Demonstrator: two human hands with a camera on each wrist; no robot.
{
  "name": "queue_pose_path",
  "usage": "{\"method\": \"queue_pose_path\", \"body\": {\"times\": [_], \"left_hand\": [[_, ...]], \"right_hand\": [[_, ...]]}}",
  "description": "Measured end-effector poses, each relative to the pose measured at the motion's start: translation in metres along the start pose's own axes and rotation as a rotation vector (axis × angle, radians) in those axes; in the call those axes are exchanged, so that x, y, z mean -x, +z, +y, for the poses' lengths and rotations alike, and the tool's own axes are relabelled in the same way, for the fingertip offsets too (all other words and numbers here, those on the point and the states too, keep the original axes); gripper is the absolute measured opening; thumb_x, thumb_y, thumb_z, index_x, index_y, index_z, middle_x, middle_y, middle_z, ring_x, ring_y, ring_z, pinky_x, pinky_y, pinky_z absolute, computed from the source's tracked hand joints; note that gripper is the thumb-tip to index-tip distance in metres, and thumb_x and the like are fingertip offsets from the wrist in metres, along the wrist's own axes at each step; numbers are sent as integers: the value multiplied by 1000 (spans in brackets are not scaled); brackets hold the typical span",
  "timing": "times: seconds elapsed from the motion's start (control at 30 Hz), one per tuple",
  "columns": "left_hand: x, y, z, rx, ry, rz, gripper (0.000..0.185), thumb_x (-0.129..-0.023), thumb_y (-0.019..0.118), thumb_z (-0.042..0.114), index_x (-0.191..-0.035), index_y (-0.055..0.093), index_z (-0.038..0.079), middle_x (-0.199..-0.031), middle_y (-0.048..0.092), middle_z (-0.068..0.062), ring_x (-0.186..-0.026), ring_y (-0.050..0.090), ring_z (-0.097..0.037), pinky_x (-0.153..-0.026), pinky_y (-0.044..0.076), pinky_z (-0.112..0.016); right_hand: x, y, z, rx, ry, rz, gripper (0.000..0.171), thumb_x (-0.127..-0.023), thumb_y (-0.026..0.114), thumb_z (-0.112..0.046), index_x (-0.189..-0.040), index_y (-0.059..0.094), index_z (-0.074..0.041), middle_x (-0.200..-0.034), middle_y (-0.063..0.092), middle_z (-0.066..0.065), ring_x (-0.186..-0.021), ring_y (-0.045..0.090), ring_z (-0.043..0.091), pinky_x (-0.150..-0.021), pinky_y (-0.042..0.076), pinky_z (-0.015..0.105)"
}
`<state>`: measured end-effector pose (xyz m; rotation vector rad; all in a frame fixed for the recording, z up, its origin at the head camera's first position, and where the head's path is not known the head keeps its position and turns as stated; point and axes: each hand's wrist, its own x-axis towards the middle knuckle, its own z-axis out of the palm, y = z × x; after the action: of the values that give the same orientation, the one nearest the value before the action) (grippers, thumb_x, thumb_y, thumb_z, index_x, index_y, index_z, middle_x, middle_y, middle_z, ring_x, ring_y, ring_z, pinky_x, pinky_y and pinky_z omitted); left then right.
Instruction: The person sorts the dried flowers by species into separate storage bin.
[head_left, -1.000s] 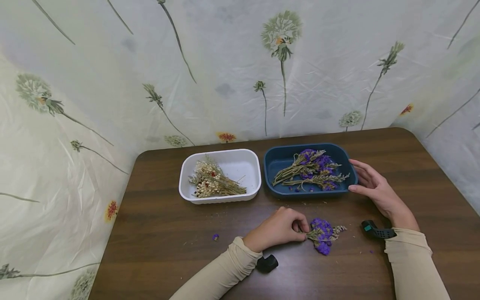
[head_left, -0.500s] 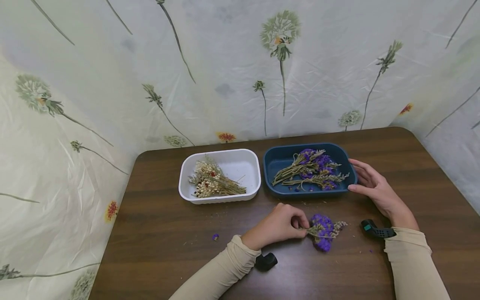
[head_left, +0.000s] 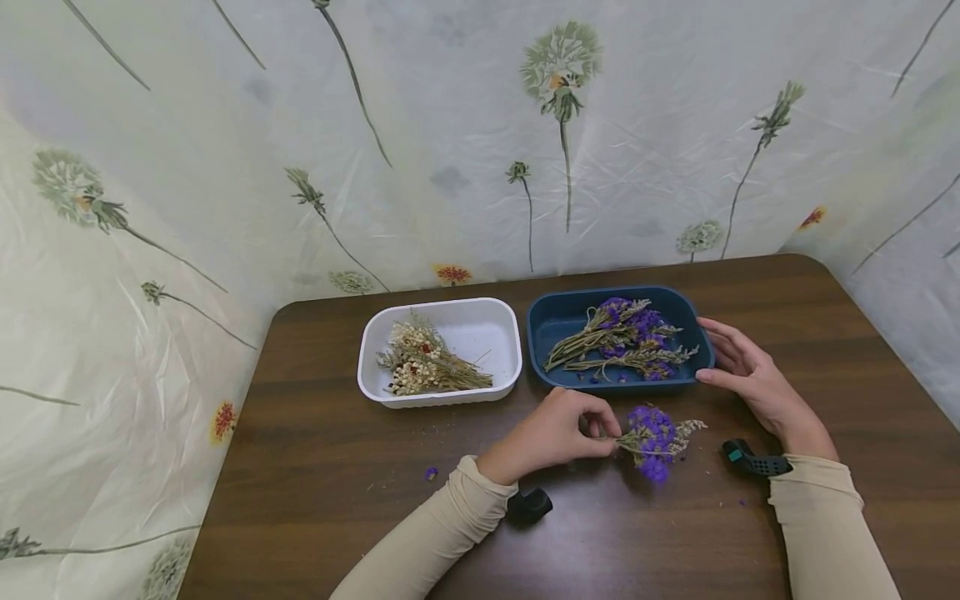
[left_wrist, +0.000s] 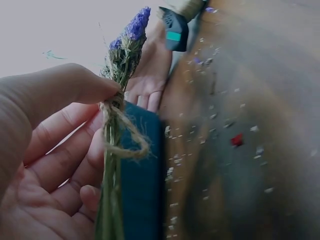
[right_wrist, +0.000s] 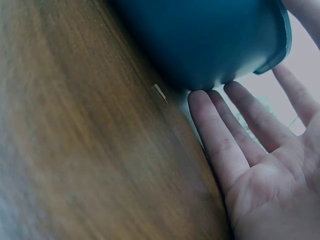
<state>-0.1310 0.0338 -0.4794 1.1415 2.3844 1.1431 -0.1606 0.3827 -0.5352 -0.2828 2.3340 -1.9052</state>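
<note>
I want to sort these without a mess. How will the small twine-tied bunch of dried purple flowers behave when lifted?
The small twine-tied bunch of dried purple flowers, pinched by the left hand, probably is light and stiff. Crumbs on the brown wooden table suggest it sheds.

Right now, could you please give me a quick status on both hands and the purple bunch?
Left hand pinches purple bunch by its stems. Right hand open against blue tray. Nothing in the way.

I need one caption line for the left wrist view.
Left hand pinches a twine-tied bunch of purple dried flowers beside the blue tray.
</note>
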Motion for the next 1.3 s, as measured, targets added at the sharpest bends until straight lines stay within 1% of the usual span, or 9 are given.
{"method": "queue_pose_path", "body": {"times": [0.2, 0.43, 0.57, 0.73, 0.83, 0.97, 1.03, 1.17, 1.3], "left_hand": [[-6, -14, 3, 0, 11, 6, 5, -92, 78, 13, -96, 78, 16, -87, 75, 9, -77, 57, 7, -71, 49, -8], [-15, -32, 9, 6, 20, 16, 4, -94, 77, 14, -97, 78, 15, -87, 74, 9, -79, 58, 4, -73, 49, -9], [-22, -42, 12, 5, 27, 31, 4, -94, 77, 15, -97, 78, 15, -90, 76, 7, -80, 60, 4, -76, 52, -13], [-30, -54, 12, -5, 25, 61, 4, -94, 77, 14, -97, 79, 13, -89, 77, 5, -80, 61, 2, -80, 55, -20], [-36, -60, 11, -1, 22, 59, 4, -94, 77, 14, -97, 79, 13, -89, 77, 3, -80, 62, 1, -79, 54, -19], [-43, -67, 8, -16, 4, 39, 4, -95, 76, 14, -97, 80, 13, -92, 78, 4, -80, 63, 1, -75, 51, -11], [-47, -69, 7, -22, 0, 33, 4, -94, 76, 14, -96, 80, 13, -94, 79, 3, -79, 64, 0, -73, 50, -11], [-56, -72, 4, -56, 4, 16, 4, -94, 77, 15, -94, 80, 13, -93, 78, 2, -75, 63, 0, -68, 48, -11], [-63, -74, 2, -84, 1, -13, 5, -95, 76, 16, -94, 80, 14, -94, 78, 2, -75, 64, -2, -67, 48, -13]], "right_hand": [[0, 0, 0, 0, -2, -1, 74, -100, 60, 5, -164, 28, -16, -162, 36, 0, -130, 44, -13, -96, 44, 4], [1, -1, -1, -21, -19, -5, 73, -100, 59, 6, -163, 28, -14, -157, 40, -8, -130, 47, -12, -96, 45, 5], [2, -1, -1, -42, -36, -10, 73, -99, 58, 8, -163, 28, -11, -155, 42, -10, -131, 49, -10, -96, 46, 6], [0, -1, -1, -41, -31, -2, 73, -99, 59, 8, -163, 29, -12, -154, 43, -11, -131, 49, -9, -95, 48, 8], [0, 0, -1, -34, -22, 4, 73, -99, 60, 7, -163, 30, -13, -153, 43, -11, -130, 50, -8, -94, 48, 8], [-1, 0, -1, -28, -17, 5, 74, -99, 60, 7, -163, 30, -13, -153, 43, -11, -130, 50, -9, -95, 48, 7], [-1, -1, -1, -25, -13, 6, 74, -99, 60, 7, -163, 30, -13, -154, 43, -11, -129, 49, -10, -95, 48, 7], [-1, -1, -1, -16, -5, 9, 74, -99, 61, 5, -163, 30, -15, -155, 42, -8, -129, 48, -10, -95, 48, 7], [-1, -1, 0, -23, -10, 7, 74, -99, 61, 6, -163, 30, -14, -157, 41, -6, -129, 47, -10, -95, 47, 7]]}}
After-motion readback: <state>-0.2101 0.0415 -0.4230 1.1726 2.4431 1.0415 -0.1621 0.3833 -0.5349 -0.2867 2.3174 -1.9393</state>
